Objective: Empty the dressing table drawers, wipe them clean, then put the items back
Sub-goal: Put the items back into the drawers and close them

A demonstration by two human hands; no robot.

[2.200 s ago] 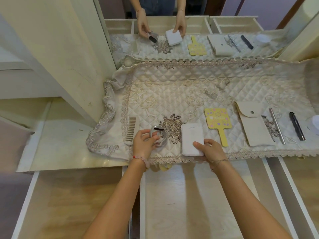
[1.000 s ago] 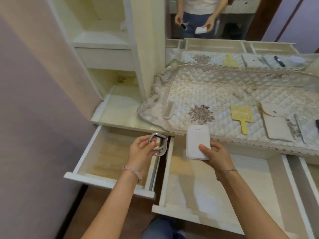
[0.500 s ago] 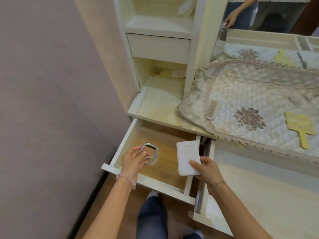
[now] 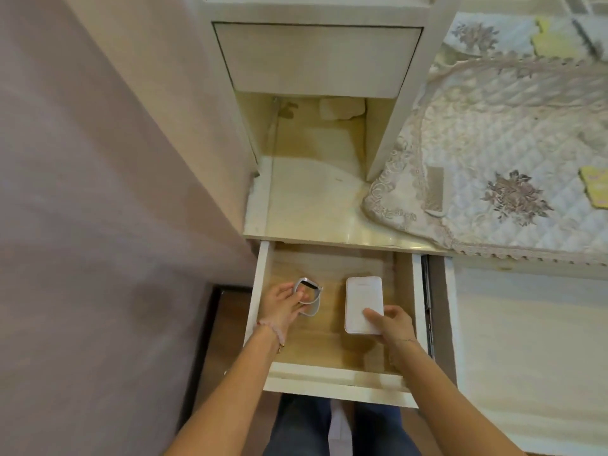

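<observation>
Grips with the left hand (image 4: 283,307) a looped grey band (image 4: 311,296), fingers curled through and round the loop, low inside the open drawer (image 4: 329,376) near its left wall. Pinches with the right hand (image 4: 391,324) the near end of a flat white case (image 4: 363,297), thumb on top and fingers beneath, over the right half of the same drawer. Cannot tell whether touching the wooden drawer bottom or held just above it. Holds band and case side by side, apart. Wears a beaded bracelet (image 4: 273,329) on the left wrist. Below the drawer front, dark blue trouser legs (image 4: 302,429). Just right of the drawer, past a metal slide rail (image 4: 427,284), a second pulled-out drawer (image 4: 526,324) with a pale bottom. Above both, the glossy cream bench (image 4: 312,199), bare at the left end and draped further right with a quilted lace-edged cloth (image 4: 493,133). On the cloth, a pale comb (image 4: 435,190) near the left hem and, at the right edge of view, part of a yellow hand mirror (image 4: 595,189), well apart from the comb. At the back of the bench, an open niche with a pale lump (image 4: 342,108) against its rear wall, under a small closed drawer front (image 4: 317,55). To the left, a plain mauve wall (image 4: 98,192) close against the furniture.
</observation>
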